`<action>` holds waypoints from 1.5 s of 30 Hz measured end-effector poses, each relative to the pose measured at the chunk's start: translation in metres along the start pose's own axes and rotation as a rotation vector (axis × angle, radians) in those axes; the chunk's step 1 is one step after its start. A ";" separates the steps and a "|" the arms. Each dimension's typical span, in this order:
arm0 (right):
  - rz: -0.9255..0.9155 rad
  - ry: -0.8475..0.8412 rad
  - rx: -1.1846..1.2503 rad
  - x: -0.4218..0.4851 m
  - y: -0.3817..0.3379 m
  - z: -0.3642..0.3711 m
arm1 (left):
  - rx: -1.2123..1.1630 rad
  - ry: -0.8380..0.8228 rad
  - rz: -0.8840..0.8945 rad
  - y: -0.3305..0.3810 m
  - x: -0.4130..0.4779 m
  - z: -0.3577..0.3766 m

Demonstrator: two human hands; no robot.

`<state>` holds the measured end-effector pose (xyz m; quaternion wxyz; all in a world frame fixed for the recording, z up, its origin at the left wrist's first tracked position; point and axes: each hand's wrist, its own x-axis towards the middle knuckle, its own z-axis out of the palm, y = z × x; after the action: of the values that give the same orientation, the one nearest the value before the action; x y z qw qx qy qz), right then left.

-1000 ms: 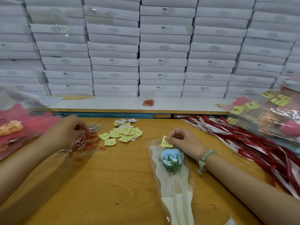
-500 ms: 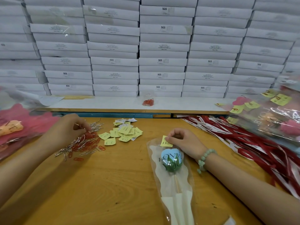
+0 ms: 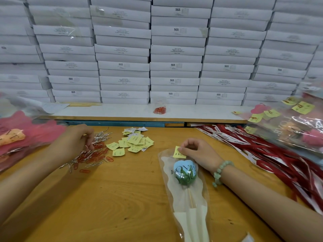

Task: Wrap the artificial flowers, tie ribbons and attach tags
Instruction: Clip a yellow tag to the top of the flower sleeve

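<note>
Head view. Your right hand (image 3: 197,152) pinches a yellow tag (image 3: 178,152) against the top edge of the clear sleeve (image 3: 188,206). The tag sits just above the blue flower (image 3: 185,172), which lies wrapped on the table (image 3: 131,198) before you. This hand has not shifted in the last second.

Your left hand (image 3: 76,140) has stayed at the paper clips (image 3: 94,156), fingers curled and sifting slightly. I cannot tell whether they grip one. The tag probably still awaits its clip. The red ribbons (image 3: 262,154) lie to the right.
</note>
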<state>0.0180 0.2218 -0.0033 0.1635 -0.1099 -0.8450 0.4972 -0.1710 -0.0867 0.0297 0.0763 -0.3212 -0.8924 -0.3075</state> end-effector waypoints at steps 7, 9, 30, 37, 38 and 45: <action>0.007 0.006 -0.002 0.000 0.001 0.001 | -0.039 -0.049 -0.056 0.000 0.002 -0.002; 0.009 0.007 -0.003 0.000 0.001 0.001 | -0.055 -0.072 -0.069 0.002 0.002 -0.002; 0.004 -0.005 -0.017 0.000 0.001 0.000 | 0.425 -0.344 0.397 0.042 -0.021 0.008; 0.012 -0.001 -0.013 0.001 0.001 0.001 | 0.600 -0.319 0.420 0.044 -0.024 0.007; 0.013 -0.001 -0.009 0.001 0.001 0.001 | 0.627 -0.312 0.418 0.044 -0.024 0.007; 0.007 0.000 -0.009 0.001 0.002 0.000 | 0.581 -0.244 0.416 0.037 -0.023 0.008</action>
<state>0.0174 0.2225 -0.0047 0.1612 -0.1135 -0.8468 0.4940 -0.1297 -0.0714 0.0340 0.1181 -0.4950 -0.8606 0.0208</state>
